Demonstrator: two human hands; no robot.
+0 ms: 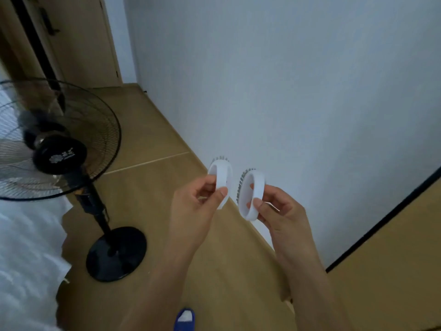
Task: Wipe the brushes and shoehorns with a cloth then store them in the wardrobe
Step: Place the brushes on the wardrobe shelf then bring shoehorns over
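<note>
l hand (pixel 193 206) grip: pinches white brush (pixel 222 180) | r hand (pixel 279 211) grip: pinches 2nd brush (pixel 253 194) | apart

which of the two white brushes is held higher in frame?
The brush in the left hand, the left brush; the right brush, pinched by the right hand, sits lower.

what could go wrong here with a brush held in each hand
Both holds look light: the left hand pinches the left brush and the right hand pinches the right brush by their loop handles, in mid-air over the floor, so either could slip and drop. No cloth is in view, and with both hands full, wiping may mean putting one down first.
</note>
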